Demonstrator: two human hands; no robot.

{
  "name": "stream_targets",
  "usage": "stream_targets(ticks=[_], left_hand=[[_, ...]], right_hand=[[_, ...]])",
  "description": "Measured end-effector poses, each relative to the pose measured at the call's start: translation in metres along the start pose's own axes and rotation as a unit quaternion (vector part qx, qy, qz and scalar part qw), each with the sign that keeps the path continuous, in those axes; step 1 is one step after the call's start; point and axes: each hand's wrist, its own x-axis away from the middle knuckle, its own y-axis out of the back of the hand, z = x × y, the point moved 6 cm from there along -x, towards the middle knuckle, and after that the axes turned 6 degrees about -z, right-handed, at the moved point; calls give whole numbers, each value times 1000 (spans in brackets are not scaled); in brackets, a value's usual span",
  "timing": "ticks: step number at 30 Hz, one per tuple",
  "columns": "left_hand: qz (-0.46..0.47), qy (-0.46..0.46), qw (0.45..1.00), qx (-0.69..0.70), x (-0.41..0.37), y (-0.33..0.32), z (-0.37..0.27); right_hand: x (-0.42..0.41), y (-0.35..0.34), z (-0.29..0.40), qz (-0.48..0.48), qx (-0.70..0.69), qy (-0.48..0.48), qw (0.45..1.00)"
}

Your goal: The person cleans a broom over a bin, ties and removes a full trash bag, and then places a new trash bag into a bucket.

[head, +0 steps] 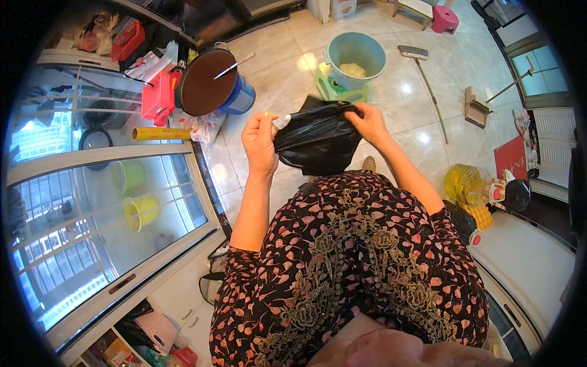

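Note:
A black plastic bag (321, 142) is stretched between my two hands in front of my body. My left hand (260, 142) pinches its left edge, and a small whitish item (281, 121) shows at those fingers; I cannot tell what it is. At the upper right corner, my right hand (368, 123) grips the bag between thumb and fingers. Past the bag stands a light blue bucket (377, 75) on a green plastic stool (364, 94). Inside the bucket lies a pale, dough-like lump (353, 70).
A blue bucket (243, 97) with a brown round top (202, 85) bears a knife (225, 70). A broom (430, 87) and a long-handled dustpan (478, 108) are on the tiles at right. Nearer stands a yellow oil jug (463, 183). Glass sliding doors (114, 197) line the left.

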Motion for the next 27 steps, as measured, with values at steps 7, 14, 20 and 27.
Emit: stream_targets(ticks=[7, 14, 20, 27], left_hand=[[18, -43, 993, -108, -3, 8, 5], [86, 64, 966, -234, 8, -13, 32], [22, 58, 993, -101, 2, 1, 35], [5, 139, 973, 182, 14, -12, 55]], right_hand=[[13, 5, -1, -32, -246, -137, 959], [11, 24, 6, 4, -333, -149, 931], [15, 22, -8, 42, -377, -198, 904], [22, 23, -8, 61, -173, -172, 968]])
